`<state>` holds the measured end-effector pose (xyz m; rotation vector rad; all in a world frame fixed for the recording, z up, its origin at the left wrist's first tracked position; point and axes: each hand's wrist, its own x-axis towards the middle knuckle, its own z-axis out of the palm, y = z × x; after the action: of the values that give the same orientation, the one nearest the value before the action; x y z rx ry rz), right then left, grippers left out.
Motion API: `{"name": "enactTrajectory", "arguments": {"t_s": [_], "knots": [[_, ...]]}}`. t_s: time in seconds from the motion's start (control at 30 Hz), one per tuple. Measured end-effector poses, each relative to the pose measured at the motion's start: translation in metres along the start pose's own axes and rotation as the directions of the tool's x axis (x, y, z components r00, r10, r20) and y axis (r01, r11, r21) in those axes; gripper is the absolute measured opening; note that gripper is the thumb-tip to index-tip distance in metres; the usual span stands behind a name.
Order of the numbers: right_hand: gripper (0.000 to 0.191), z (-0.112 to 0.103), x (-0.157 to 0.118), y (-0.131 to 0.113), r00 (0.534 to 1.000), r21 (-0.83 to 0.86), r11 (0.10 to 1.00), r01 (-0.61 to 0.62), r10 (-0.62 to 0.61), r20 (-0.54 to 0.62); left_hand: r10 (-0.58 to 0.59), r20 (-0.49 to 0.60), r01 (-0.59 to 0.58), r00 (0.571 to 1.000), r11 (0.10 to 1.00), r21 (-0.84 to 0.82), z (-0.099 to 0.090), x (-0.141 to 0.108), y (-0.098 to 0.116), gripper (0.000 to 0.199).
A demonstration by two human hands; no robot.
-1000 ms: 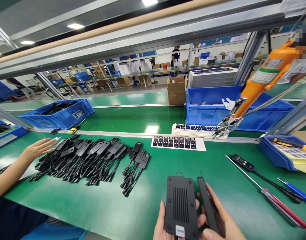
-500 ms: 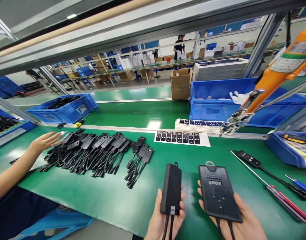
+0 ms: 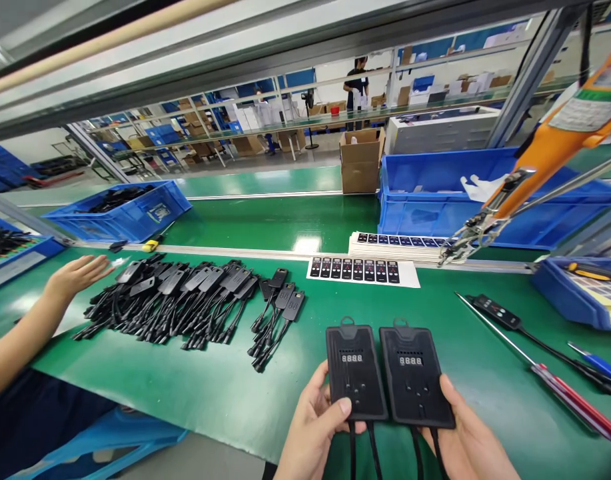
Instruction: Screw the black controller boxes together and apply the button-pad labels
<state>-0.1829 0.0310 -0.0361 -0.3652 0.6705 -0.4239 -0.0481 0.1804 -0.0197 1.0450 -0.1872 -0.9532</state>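
My left hand [image 3: 315, 423] is closed round the lower left of a black controller box [image 3: 356, 380], its thumb on the front face. A matching black controller box [image 3: 416, 383] rests in my right hand [image 3: 470, 427], gripped at its lower right edge. The two boxes are side by side, displays facing me, each with a hanging loop on top and two black cables running down. Beyond them lies a white sheet of black panel stickers [image 3: 364, 272]. Left of my hands, several small black cabled units [image 3: 288, 300] lie near a larger heap of them [image 3: 185, 293].
A co-worker's hand [image 3: 80, 275] is by the heap. On the right are a red-handled screwdriver [image 3: 575, 400], a cabled controller [image 3: 496, 312], a blue pen [image 3: 602, 367] and a small blue bin [image 3: 575, 300]. An orange tool [image 3: 560, 143] hangs above a large blue crate [image 3: 410, 210].
The box in my left hand has turned from its edge to its front face. Both boxes have come together side by side. The co-worker's hand has shifted slightly left.
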Motion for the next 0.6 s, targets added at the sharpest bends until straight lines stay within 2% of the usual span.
{"name": "enactTrajectory", "arguments": {"t_s": [0.17, 0.27, 0.33, 0.4, 0.5, 0.53, 0.6], "knots": [[0.053, 0.014, -0.013, 0.002, 0.998, -0.068, 0.998, 0.009, -0.013, -0.059, 0.024, 0.025, -0.025, 0.999, 0.997, 0.067, 0.000, -0.002, -0.004, 0.069], [0.060, 0.011, -0.015, 0.002, 0.998, -0.076, 0.997, 0.031, -0.035, -0.046, 0.026, 0.040, -0.029, 0.999, 0.997, 0.075, 0.002, -0.001, -0.004, 0.065], [0.062, 0.001, -0.013, -0.002, 0.997, -0.084, 0.995, 0.053, -0.058, -0.054, 0.036, -0.001, -0.036, 0.999, 0.998, 0.055, 0.001, 0.000, -0.003, 0.065], [0.066, -0.014, -0.011, -0.010, 0.990, -0.094, 0.991, 0.096, -0.105, -0.090, 0.069, -0.133, -0.066, 0.989, 0.997, 0.027, -0.005, 0.002, 0.000, 0.070], [0.077, -0.038, -0.009, -0.027, 0.965, -0.133, 0.976, 0.174, -0.196, -0.175, 0.146, -0.316, -0.119, 0.938, 0.987, 0.105, -0.019, 0.004, 0.009, 0.081], [0.080, -0.045, -0.009, -0.032, 0.955, -0.165, 0.969, 0.185, -0.217, -0.204, 0.171, -0.329, -0.123, 0.929, 0.979, 0.163, -0.022, 0.004, 0.012, 0.084], [0.082, -0.055, -0.011, -0.040, 0.938, -0.256, 0.948, 0.189, -0.251, -0.239, 0.182, -0.282, -0.106, 0.942, 0.959, 0.263, -0.025, 0.005, 0.014, 0.087]]}}
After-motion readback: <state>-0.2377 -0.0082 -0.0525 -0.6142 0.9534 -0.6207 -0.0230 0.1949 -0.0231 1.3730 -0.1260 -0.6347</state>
